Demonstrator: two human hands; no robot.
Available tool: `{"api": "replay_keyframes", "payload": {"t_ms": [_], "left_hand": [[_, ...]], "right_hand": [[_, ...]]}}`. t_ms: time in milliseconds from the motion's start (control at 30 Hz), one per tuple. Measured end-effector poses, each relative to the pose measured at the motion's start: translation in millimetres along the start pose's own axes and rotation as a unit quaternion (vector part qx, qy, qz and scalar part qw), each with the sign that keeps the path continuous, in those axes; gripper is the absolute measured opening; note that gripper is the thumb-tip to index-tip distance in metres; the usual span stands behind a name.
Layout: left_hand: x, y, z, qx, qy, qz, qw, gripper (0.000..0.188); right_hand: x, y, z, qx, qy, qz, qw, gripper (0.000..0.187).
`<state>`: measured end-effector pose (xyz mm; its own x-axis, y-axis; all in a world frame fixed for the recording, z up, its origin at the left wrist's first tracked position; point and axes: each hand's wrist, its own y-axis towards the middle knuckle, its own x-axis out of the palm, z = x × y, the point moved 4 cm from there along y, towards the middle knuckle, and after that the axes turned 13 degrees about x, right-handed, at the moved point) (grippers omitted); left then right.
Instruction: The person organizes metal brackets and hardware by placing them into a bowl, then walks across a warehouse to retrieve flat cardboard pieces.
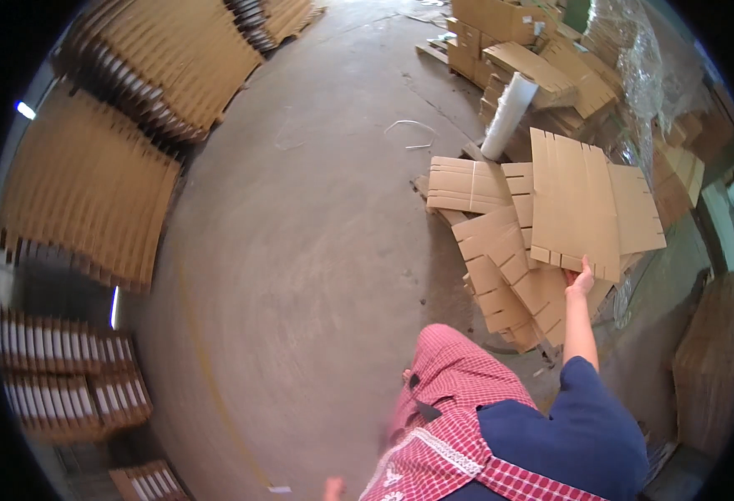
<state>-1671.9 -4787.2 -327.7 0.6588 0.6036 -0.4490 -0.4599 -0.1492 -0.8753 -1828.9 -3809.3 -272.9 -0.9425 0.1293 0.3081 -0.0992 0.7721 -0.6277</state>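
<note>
At the right, my right hand [581,280] grips the near edge of a flat, slotted cardboard sheet [574,200], thumb on top and fingers beneath. The sheet is tilted over a loose pile of similar flat cardboard pieces [500,238] on a wooden pallet [424,189]. Only a blurred bit of my left hand [333,488] shows at the bottom edge, away from the cardboard. Its fingers cannot be made out.
Tall stacks of cardboard [91,184] line the left side. A white roll of film [509,115] stands upright behind the pile, near cardboard boxes [500,25] and clear plastic wrap [634,58]. A bent strap [413,129] lies on the concrete floor [300,250].
</note>
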Motion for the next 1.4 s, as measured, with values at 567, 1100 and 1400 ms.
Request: {"api": "replay_keyframes", "payload": {"t_ms": [567, 1100, 1400], "left_hand": [[-261.0, 362.2, 794.2, 0.434, 0.320, -0.214, 0.815, 0.043], [0.3, 463.2, 1284.1, 0.448, 0.606, -0.261, 0.603, 0.043], [114.0, 589.7, 1310.6, 0.494, 0.599, -0.265, 0.571, 0.073]], "right_hand": [[11.3, -58.2, 5.0, -0.089, 0.088, 0.274, 0.953, 0.037], [274.8, -384.9, 116.4, -0.065, 0.098, 0.515, 0.849, 0.041], [303.0, -341.1, 160.3, 0.010, 0.114, 0.519, 0.847, 0.039]]}}
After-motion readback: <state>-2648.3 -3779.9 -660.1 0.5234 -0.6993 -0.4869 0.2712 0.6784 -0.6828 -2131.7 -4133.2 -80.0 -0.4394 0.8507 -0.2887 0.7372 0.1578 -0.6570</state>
